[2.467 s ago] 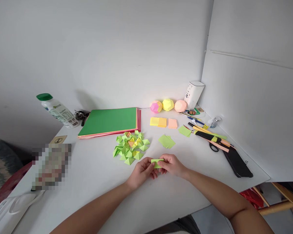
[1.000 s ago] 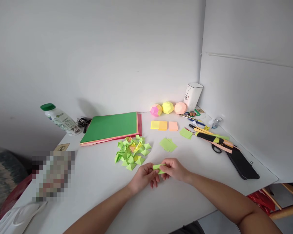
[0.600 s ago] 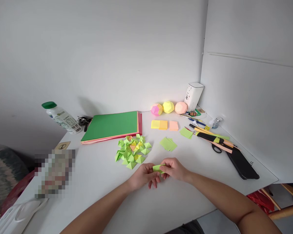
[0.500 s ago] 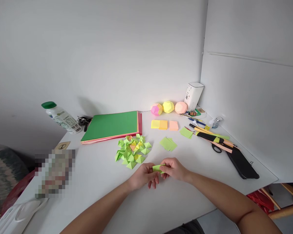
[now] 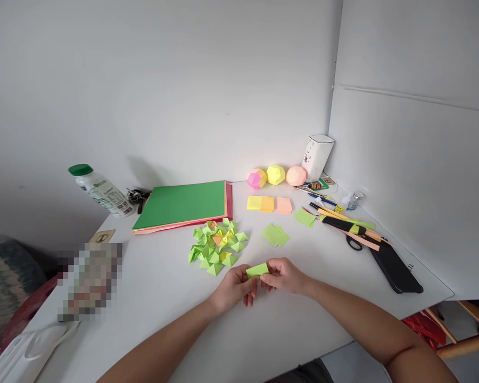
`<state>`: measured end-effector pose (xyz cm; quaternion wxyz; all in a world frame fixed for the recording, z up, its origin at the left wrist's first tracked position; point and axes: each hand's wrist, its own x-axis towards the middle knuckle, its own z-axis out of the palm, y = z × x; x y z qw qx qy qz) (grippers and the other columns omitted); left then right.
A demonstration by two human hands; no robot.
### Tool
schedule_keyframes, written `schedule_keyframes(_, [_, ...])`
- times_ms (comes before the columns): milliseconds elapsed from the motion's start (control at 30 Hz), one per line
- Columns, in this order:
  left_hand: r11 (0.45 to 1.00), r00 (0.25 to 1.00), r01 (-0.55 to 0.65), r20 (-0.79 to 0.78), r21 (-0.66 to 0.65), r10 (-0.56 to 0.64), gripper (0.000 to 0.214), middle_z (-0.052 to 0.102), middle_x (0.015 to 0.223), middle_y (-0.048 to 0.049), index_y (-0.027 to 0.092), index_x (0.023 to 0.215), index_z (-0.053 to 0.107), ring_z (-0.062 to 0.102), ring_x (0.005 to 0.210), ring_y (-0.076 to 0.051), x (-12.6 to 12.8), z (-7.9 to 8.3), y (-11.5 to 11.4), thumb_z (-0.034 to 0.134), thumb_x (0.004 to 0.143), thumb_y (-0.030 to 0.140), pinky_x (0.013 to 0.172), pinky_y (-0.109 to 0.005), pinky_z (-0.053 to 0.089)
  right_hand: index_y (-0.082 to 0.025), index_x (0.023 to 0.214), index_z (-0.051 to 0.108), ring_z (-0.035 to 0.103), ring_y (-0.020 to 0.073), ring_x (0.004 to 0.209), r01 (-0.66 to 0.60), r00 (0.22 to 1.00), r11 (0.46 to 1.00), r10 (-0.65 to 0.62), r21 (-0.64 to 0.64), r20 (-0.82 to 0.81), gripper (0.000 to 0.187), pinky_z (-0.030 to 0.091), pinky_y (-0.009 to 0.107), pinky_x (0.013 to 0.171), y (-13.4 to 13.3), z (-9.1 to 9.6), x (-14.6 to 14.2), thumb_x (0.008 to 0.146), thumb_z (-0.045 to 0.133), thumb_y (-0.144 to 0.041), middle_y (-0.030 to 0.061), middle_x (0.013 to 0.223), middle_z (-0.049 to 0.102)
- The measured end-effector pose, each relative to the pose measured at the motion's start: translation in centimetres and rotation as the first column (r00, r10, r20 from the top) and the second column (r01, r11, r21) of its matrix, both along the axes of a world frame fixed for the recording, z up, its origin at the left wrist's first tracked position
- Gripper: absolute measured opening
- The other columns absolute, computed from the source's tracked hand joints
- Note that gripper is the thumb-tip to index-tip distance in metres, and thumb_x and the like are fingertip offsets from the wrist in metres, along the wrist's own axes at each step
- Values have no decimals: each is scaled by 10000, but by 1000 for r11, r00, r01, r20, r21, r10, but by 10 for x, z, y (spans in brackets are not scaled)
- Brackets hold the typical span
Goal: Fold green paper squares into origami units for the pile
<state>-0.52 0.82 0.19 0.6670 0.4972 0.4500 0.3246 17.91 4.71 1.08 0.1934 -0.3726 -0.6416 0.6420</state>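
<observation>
Between my two hands is a small green paper [image 5: 257,270], now a narrow rectangle that looks folded. My left hand [image 5: 234,287] pinches its left end, thumb in front. At the right end, the thumb and fingers of my right hand [image 5: 284,276] grip it. Just beyond my left hand lies a pile of folded paper pieces [image 5: 213,257], mostly green with some yellow and orange. Flat green paper squares [image 5: 275,235] rest on the table beyond my right hand.
Yellow and orange paper stacks [image 5: 261,203], a pink stack [image 5: 284,205] and three paper balls [image 5: 275,175] stand toward the wall. A green-topped paper pile [image 5: 183,205] and a bottle [image 5: 104,194] are left. Right lie a cutter [image 5: 341,224] and a black phone-like object [image 5: 397,268].
The green paper has tilted up and shows more of its face, a clear narrow rectangle. My fingers have shifted slightly along its ends; both hands stay in nearly the same place.
</observation>
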Motion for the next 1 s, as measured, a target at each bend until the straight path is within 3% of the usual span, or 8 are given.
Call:
schedule_keyframes(167, [1000,1000,-14,13,9,14,308,590,528,26,163,728,451,522,374,-88,1,-4,-3,577,769,441,373,-203,396,-171,580,398,485,95,518,36,996,993,-45,113,78,203,364,201,464,-3,1,-2,681,564,-227,-34,557,508])
schedule_keyframes(333, [999,999,-23,-31,26,23,323,575,523,31,158,738,465,511,381,-81,5,-1,-7,573,763,461,374,-194,378,-165,593,422,337,63,482,35,992,969,-62,245,105,99,259,188,424,-7,-2,-5,649,504,-157,-67,520,385])
schedule_keyframes(533, [995,995,-98,-23,33,99,349,569,513,32,160,734,462,516,377,-85,7,-5,-8,570,751,491,365,-193,380,-167,564,413,339,59,455,71,988,946,-110,317,105,111,263,181,415,4,-2,2,618,503,-130,-70,487,392])
schedule_keyframes(667, [991,991,-135,22,14,135,374,539,471,52,174,713,429,517,359,-94,6,-5,-7,582,729,515,364,-199,394,-172,615,449,448,79,452,144,981,967,-168,210,98,62,336,182,416,16,1,10,651,493,-145,-51,523,474])
schedule_keyframes(767, [992,992,-125,17,13,125,369,538,463,55,173,723,438,510,348,-93,6,-6,-6,582,731,512,356,-195,387,-172,743,492,516,104,515,139,988,985,-145,101,53,58,383,193,433,15,3,9,733,498,-229,-15,628,553])
schedule_keyframes(900, [995,995,-101,-10,23,101,350,546,463,50,168,721,458,503,343,-90,6,-8,-5,582,738,496,351,-190,376,-153,743,530,495,94,542,-25,999,989,20,143,32,100,400,198,491,5,0,3,737,557,-249,-23,617,525])
schedule_keyframes(1000, [996,996,-82,-21,38,83,328,551,481,44,160,731,485,502,356,-88,6,-9,-4,570,753,476,358,-191,376,-151,714,526,491,94,545,-27,999,986,19,163,51,73,397,203,501,1,-5,2,748,527,-216,-25,612,514])
